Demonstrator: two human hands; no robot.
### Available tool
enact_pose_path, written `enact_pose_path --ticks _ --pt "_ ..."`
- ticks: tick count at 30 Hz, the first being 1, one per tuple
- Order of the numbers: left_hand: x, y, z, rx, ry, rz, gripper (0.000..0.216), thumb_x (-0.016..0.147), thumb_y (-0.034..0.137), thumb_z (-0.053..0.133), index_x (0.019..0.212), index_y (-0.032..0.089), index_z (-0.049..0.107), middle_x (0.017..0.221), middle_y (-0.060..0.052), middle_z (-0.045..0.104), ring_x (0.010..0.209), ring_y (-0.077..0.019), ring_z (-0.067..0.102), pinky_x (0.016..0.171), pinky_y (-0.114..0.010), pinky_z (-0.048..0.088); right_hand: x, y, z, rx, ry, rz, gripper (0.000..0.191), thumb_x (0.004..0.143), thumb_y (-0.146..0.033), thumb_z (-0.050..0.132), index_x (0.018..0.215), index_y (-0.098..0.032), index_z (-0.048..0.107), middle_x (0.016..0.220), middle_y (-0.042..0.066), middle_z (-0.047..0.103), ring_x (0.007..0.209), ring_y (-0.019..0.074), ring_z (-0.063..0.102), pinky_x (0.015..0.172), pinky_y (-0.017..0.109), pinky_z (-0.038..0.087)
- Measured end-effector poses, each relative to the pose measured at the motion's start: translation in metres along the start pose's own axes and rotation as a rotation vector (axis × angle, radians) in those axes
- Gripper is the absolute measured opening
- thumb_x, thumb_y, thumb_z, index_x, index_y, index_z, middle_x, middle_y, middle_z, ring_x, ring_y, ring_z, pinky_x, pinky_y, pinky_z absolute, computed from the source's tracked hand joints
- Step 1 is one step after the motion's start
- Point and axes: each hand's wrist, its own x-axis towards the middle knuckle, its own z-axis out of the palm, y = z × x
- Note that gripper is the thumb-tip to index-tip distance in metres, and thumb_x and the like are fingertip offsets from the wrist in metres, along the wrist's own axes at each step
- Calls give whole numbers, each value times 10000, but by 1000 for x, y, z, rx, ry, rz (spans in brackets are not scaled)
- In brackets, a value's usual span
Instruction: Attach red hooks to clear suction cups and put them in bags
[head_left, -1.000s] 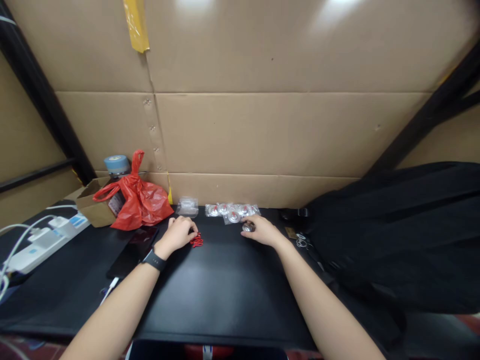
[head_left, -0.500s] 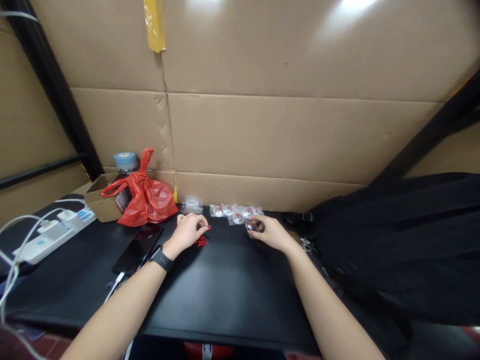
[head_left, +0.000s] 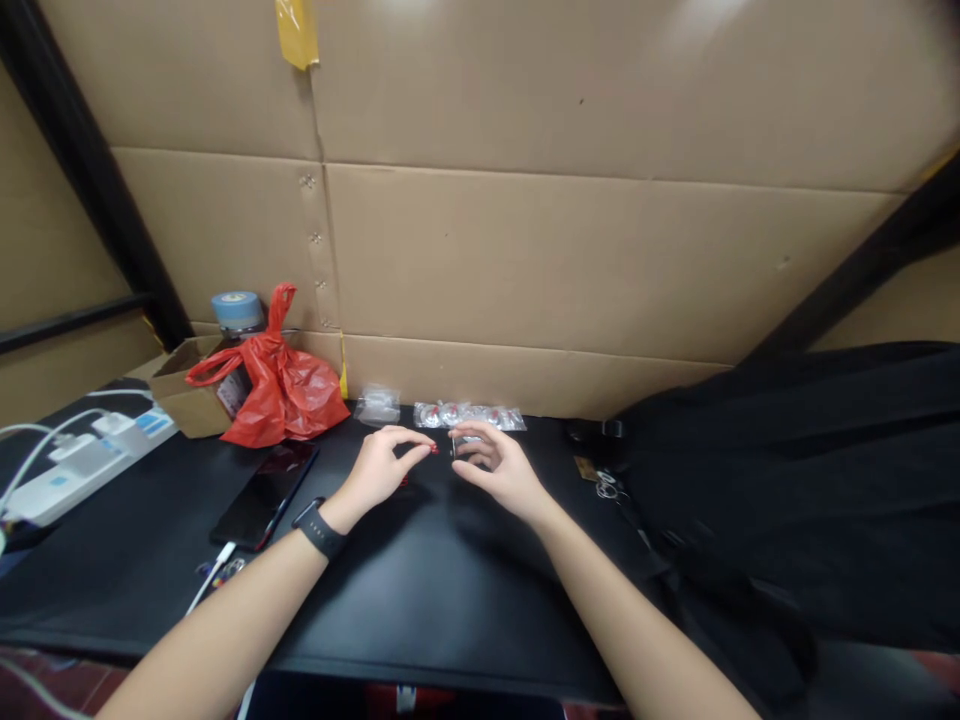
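Note:
My left hand [head_left: 382,468], with a black watch on its wrist, pinches a small red piece [head_left: 434,449] between thumb and forefinger, just above the black table [head_left: 420,590]. My right hand [head_left: 499,468] holds a small round silvery part [head_left: 463,446] in its fingertips, a finger's width from the red piece. The two hands meet in the middle of the table's far half. A little pile of red pieces [head_left: 406,481] lies under my left hand, mostly hidden. Behind the hands lies a row of small clear bags with round parts [head_left: 469,415].
A red plastic bag [head_left: 281,385] and a cardboard box [head_left: 180,395] with a blue-lidded jar stand at the far left. A dark phone [head_left: 262,482] lies left of my hand, a white power strip [head_left: 71,465] further left. Black cloth [head_left: 787,480] covers the right side. Cardboard walls the back.
My left hand lifted a red piece off the pile and moved right. My right hand picked up the round part and came left, so both hands now meet.

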Motion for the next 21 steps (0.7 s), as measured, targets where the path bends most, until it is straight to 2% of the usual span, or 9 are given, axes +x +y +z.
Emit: enact_pose_path --ticks 3,6,12,21 --pt "-2 5 3 -121 30 -8 161 865 336 671 919 210 755 968 -38 769 917 -209 699 912 -332 509 0 2 1 162 -24 42 521 728 -295 823 1183 -278 571 1211 73 643 981 194 673 871 365 548" --pt "-4 12 5 -139 67 14 117 832 300 706 886 202 738 946 -36 762 915 -209 692 926 -339 510 -1 2 3 261 -34 62 538 705 -270 846 1175 -285 585 1194 58 649 973 186 670 943 395 530" --pt "-9 19 8 -157 77 22 91 829 277 700 872 209 743 948 -40 756 915 -208 690 927 -347 516 -1 1 4 382 -79 85 577 689 -245 861 1191 -300 580 1178 46 658 969 187 667 911 383 543" --pt "-9 23 7 -141 35 62 143 864 326 668 889 227 768 953 -53 762 937 -217 682 915 -365 526 -1 1 5 415 -117 123 559 688 -224 860 1175 -295 594 1169 44 667 965 182 668 891 362 547"
